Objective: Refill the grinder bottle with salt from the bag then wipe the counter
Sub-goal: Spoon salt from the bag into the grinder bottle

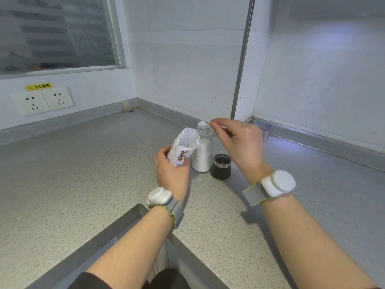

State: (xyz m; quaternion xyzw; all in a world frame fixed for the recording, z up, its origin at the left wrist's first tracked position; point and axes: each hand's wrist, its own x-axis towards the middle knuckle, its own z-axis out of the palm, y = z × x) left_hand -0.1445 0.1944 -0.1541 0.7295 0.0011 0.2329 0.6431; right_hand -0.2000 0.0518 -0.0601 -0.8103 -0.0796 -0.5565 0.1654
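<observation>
The left hand [171,171], just left of centre frame, was curled round the lower part of the salt bag [186,143] and held it upright with its torn mouth open. At the far upper left, two wall sockets [42,100] sat below a window.

Immediately right of the bag and touching it or nearly so, the grinder bottle [201,157] stood upright on the desk [83,163]. Its top was off and its mouth open. White salt filled the body up to about the shoulder.

Over the bottle mouth sat a small white rounded item, apparently a spoon [202,124] loaded with salt. The right hand [239,142] pinched its handle between thumb and fingertips, the remaining fingers loosely bent.

Right of the bottle, the black grinder cap [220,166] stood on the desk, apart from the bottle. Further right, a small metal container [263,128] rested against the wall.

Status, as a judgement: refilling was well advanced, with the bottle largely full. Remaining steps:

1. Finish filling the bottle.
2. Refit the cap.
3. Set the bag aside.
4. Wipe the desk.

No cloth was visible in the frame.
</observation>
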